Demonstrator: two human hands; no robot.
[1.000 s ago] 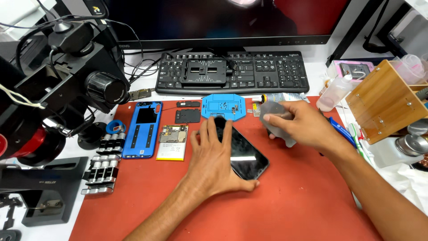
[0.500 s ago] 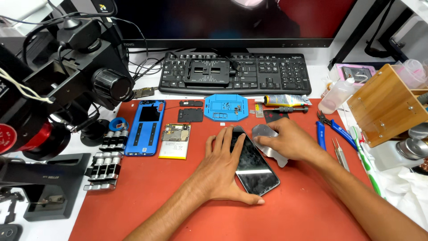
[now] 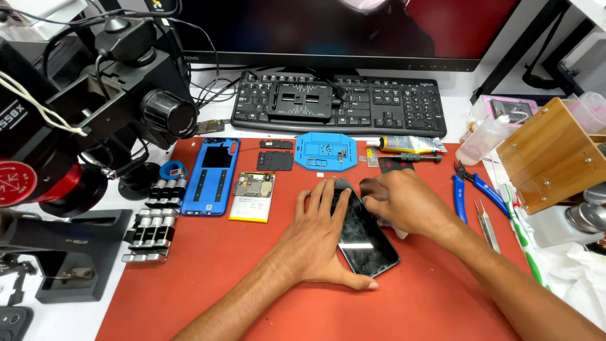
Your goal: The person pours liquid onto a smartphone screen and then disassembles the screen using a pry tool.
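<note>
Flat on the mat, a glossy black phone (image 3: 363,237), left hand (image 3: 319,237) pinning, right hand (image 3: 404,202) pressing.

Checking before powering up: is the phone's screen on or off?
Off: the phone glass is dark, showing only reflections, under the left hand.

Right hand (image 3: 401,203) has moved from beside the blue holder down onto the phone (image 3: 363,230) (upper edge); phone since turned.

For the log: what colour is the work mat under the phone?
Red-orange mat, head view.
</note>
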